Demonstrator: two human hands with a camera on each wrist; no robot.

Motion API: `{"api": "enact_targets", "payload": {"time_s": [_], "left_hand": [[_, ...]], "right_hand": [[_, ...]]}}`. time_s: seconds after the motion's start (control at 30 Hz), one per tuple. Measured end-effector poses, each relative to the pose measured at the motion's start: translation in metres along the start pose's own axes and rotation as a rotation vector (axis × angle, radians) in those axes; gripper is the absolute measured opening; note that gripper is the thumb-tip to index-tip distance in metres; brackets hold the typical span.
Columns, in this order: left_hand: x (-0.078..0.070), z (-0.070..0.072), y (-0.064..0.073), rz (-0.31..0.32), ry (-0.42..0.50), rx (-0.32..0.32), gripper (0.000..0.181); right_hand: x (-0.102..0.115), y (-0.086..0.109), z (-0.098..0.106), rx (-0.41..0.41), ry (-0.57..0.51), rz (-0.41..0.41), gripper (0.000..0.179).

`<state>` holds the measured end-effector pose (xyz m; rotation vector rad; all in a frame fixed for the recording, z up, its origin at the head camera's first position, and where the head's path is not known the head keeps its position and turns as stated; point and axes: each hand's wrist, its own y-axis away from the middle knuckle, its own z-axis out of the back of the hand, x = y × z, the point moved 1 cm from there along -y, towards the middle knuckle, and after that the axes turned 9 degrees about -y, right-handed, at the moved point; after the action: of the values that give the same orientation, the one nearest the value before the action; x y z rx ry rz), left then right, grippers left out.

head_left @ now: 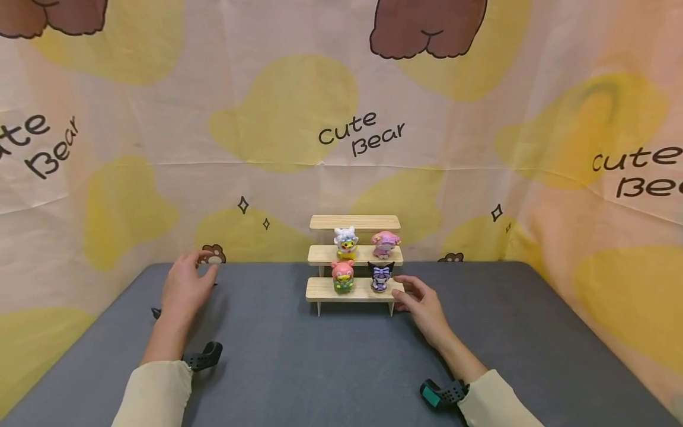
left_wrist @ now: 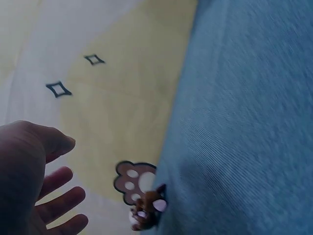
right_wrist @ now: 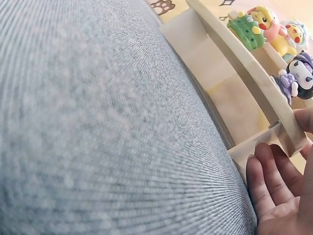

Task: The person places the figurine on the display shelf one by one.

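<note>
Spreading behind everything, a printed cloth (head_left: 288, 118) hangs above the grey tabletop (head_left: 331, 362). A three-step wooden stand (head_left: 364, 255) stands on it. At four o'clock from the stand, the right hand (head_left: 425, 309) has its grip narrowed to a pinch on the bottom step's end. At nine o'clock, the left hand (head_left: 182, 289) hovers, its grip loosely spread and holding nothing. On the stand are a white-hooded figure (head_left: 346, 243) at eleven, a pink figure (head_left: 385, 244) at two, a pink-and-green figure (head_left: 343, 277) at seven and a purple figure (head_left: 380, 277) at four. From the left wrist, a brown toy (left_wrist: 147, 209) sits at three o'clock from the left hand, apart from its fingers.
</note>
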<state>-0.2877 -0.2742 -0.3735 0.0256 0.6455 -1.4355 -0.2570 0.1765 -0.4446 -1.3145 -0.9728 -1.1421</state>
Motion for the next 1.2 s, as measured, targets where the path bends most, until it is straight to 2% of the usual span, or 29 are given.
{"api": "enact_targets", "payload": {"time_s": [0.2,0.37,0.6,0.77,0.93,1.07,1.2], "left_hand": [[0.015,-0.013,-0.001,0.017,-0.109,0.038,0.047],[0.023,-0.020,-0.002,0.015,-0.188,0.075,0.052],[0.030,-0.026,-0.004,0.020,-0.230,0.147,0.054],[0.036,-0.028,-0.004,0.036,-0.231,0.168,0.056],[0.039,-0.025,-0.003,0.090,-0.251,0.193,0.055],[0.039,-0.025,-0.001,0.138,-0.250,0.190,0.048],[0.039,-0.026,0.000,0.130,-0.250,0.181,0.040]], "right_hand": [[-0.003,0.001,-0.001,-0.002,0.006,-0.014,0.037],[-0.003,0.000,-0.001,0.001,0.012,-0.014,0.037],[-0.003,0.000,0.001,-0.001,0.015,-0.023,0.038],[-0.002,0.000,0.000,-0.004,0.012,-0.023,0.038],[-0.002,-0.001,-0.002,-0.008,0.011,-0.020,0.036],[-0.002,-0.002,-0.003,-0.014,0.019,-0.015,0.035],[-0.002,-0.003,-0.002,-0.020,0.023,-0.013,0.035]]}}
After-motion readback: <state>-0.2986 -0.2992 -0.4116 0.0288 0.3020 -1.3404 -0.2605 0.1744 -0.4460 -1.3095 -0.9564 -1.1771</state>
